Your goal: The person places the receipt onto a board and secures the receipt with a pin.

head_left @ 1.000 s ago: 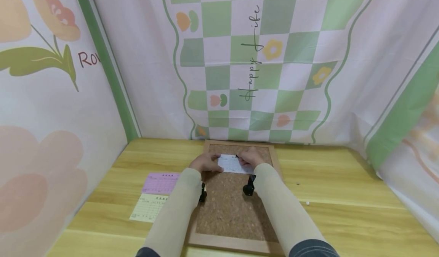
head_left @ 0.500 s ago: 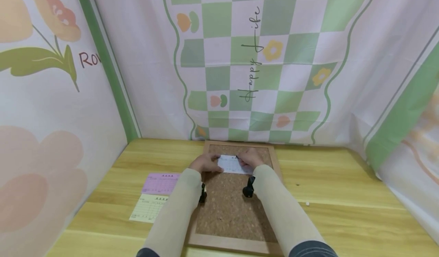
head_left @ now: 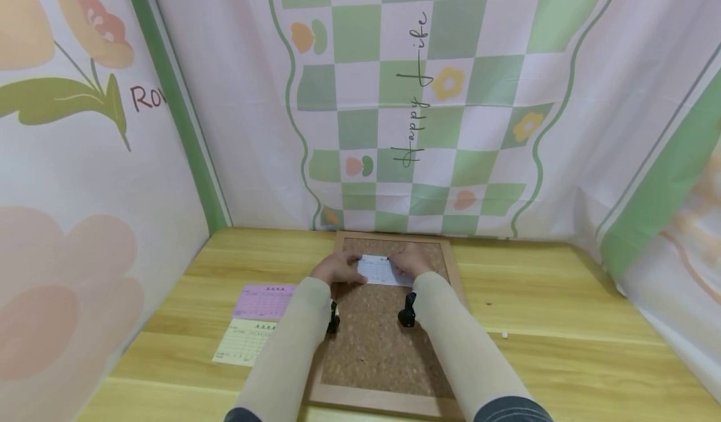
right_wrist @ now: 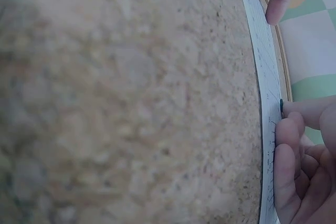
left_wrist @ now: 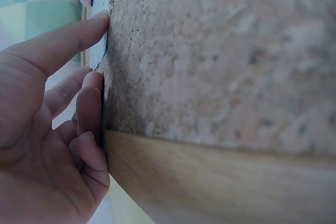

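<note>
Wooden table [head_left: 563,359] carries framed cork board [head_left: 377,347]. White card [head_left: 382,269] lies flat on board's far part, long axis left-right, between both hands. Left hand [head_left: 337,267] presses card's left end with straight fingers. Right hand [head_left: 413,260] pinches small green pin [right_wrist: 282,107] against card's right end; right nearer pin.

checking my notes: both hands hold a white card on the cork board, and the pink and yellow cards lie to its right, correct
Not quite. In the head view the pink card and yellow card lie left of the cork board, not right. Both hands do hold the white card on it.
</note>
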The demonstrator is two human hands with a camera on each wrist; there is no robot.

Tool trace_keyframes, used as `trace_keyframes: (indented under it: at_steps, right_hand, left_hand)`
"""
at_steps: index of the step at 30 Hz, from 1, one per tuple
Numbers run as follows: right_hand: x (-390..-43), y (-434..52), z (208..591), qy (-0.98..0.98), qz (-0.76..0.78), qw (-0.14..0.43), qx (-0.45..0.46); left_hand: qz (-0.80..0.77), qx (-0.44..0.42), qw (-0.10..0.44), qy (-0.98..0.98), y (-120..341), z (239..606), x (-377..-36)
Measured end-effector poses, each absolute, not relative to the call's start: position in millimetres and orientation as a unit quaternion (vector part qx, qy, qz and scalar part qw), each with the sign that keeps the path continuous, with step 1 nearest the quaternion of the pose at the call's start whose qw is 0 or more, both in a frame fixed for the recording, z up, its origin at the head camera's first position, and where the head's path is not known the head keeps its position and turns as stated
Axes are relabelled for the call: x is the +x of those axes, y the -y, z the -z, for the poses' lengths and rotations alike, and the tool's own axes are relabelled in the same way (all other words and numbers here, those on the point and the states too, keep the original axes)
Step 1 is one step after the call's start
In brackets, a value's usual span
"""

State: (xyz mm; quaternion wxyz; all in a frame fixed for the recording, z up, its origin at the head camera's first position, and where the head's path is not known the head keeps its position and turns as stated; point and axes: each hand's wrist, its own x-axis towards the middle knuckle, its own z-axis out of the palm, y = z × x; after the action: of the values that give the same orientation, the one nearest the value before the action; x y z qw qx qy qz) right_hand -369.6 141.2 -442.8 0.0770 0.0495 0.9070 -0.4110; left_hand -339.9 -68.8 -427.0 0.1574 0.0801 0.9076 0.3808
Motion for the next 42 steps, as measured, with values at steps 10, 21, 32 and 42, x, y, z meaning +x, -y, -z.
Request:
trace_keyframes:
  at_steps: [10, 21, 32, 42]
  right_hand:
    - [-366, -140, 439, -0.916, 0.39, 0.078, 0.049]
    - [-370, -143, 444, -0.919, 0.381, 0.094, 0.031]
    - [-364, -150, 443, -0.902, 0.421, 0.091, -0.037]
    - [-356, -154, 435, -0.902, 0.414, 0.116, -0.044]
  left_hand:
    - [-0.379, 0.084, 0.154, -0.908, 69, 426, -339]
    - [-0.389, 0.086, 0.149, -0.905, 68, 427, -337]
    - [-0.383, 0.092, 0.149, -0.907, 71, 426, -338]
    - [-0.391, 0.086, 0.151, -0.904, 69, 428, -339]
